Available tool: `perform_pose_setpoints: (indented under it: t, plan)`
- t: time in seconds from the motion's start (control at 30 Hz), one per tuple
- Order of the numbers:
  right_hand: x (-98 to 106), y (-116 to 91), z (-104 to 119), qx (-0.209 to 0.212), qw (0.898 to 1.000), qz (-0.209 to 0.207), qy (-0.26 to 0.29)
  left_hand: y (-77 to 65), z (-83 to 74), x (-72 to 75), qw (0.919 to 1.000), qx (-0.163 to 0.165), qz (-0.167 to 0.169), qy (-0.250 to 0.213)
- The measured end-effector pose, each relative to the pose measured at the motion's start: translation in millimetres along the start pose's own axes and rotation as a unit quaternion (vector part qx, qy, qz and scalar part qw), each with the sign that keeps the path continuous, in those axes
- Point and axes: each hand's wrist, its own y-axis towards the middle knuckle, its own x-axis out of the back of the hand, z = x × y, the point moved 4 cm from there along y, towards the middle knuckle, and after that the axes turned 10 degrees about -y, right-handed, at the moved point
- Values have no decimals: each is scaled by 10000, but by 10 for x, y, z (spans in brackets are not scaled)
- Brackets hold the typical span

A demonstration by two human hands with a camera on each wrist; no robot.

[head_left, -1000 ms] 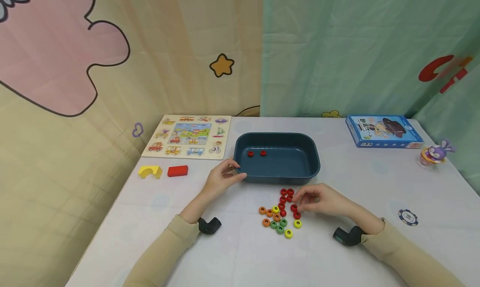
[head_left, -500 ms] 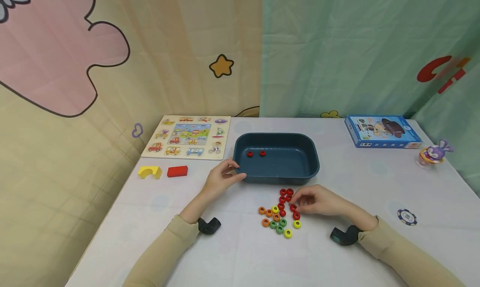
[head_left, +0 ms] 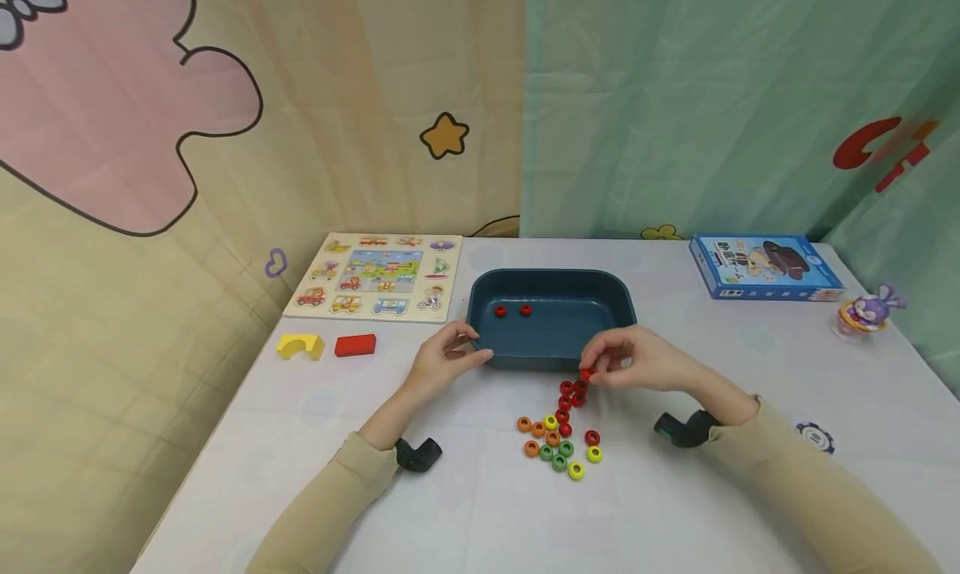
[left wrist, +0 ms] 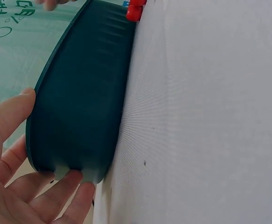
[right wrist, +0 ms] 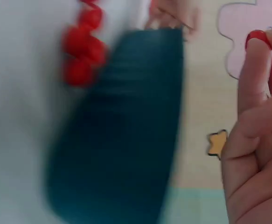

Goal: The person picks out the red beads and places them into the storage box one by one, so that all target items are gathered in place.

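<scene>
My left hand (head_left: 441, 359) holds the near left corner of a dark teal plastic tray (head_left: 558, 363). In the left wrist view the thumb lies on the tray's rim and the fingers bend around its end. Between thumb and fingertips my right hand (head_left: 645, 359) pinches a red bead (right wrist: 257, 36), raised just in front of the tray's near right side. Two red beads (head_left: 526, 310) lie inside the tray at its left. In front of it, on the table, are several red beads (head_left: 564, 402), orange beads (head_left: 532, 449), green beads (head_left: 559, 463) and yellow beads (head_left: 576, 471).
Left of the tray lies a wooden vehicle puzzle board (head_left: 375, 306), with a yellow arch block (head_left: 301, 346) and a red block (head_left: 356, 345) before it. At right are a blue box (head_left: 765, 266), a purple rabbit figure (head_left: 870, 309) and a poker chip (head_left: 815, 437), partly covered by the sleeve.
My right hand has picked up a red bead from the right of the pile and moved it up and away from me, toward the tray. The left hand stays at the tray's corner.
</scene>
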Motion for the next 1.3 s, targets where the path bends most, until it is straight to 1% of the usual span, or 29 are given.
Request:
perform_pose_setpoints:
  t: [0.07, 0.13, 0.23, 0.3, 0.37, 0.43, 0.5, 0.63, 0.7, 0.8, 0.9, 0.97, 1.1, 1.3]
  plan:
    - [188, 130, 75, 47, 9996, -114, 245, -5, -4, -5, 10000, 9, 17, -18]
    - [374, 286, 137, -68, 9988, -217, 429, -5, 2, -8, 10000, 57, 14, -20]
    - [615, 563, 45, -272, 9974, -505, 432, 38, 140, 6, 10000, 11, -80, 29]
    - [732, 744, -1, -610, 9949, -694, 393, 39, 147, 2, 9999, -11, -99, 44]
    - [785, 918, -100, -882, 9920, -835, 347, 33, 148, 4, 9999, -21, -113, 30]
    - [775, 1060, -224, -1098, 9900, -783, 411, 25, 142, 2, 9999, 43, -113, 32]
    - [722, 1166, -361, -1232, 9902, -560, 345, 16, 120, -2, 9999, 103, -84, 13]
    - [579, 1276, -621, -1251, 9919, 42, -230, -30, -33, -22, 9999, 82, 38, -85]
    - [519, 1289, -707, -1222, 9908, 216, -539, -56, -117, -29, 9999, 27, 106, -110]
    - [461, 1291, -773, -1199, 9900, 240, -709, -76, -187, -27, 9999, -13, 145, -50]
    - [413, 1270, -793, -1167, 9891, 171, -884, -84, -204, -27, 9999, 15, 141, -20]
    - [374, 1264, -797, -1103, 9877, 211, -1088, -80, -203, -25, 9999, 13, 141, -26]
    - [288, 1248, -806, -959, 9810, 404, -1635, -62, -162, -20, 9999, -69, 136, -63]
    - [232, 1225, -877, -949, 9709, 590, -2116, 10, 55, -1, 10000, -60, 24, -47]
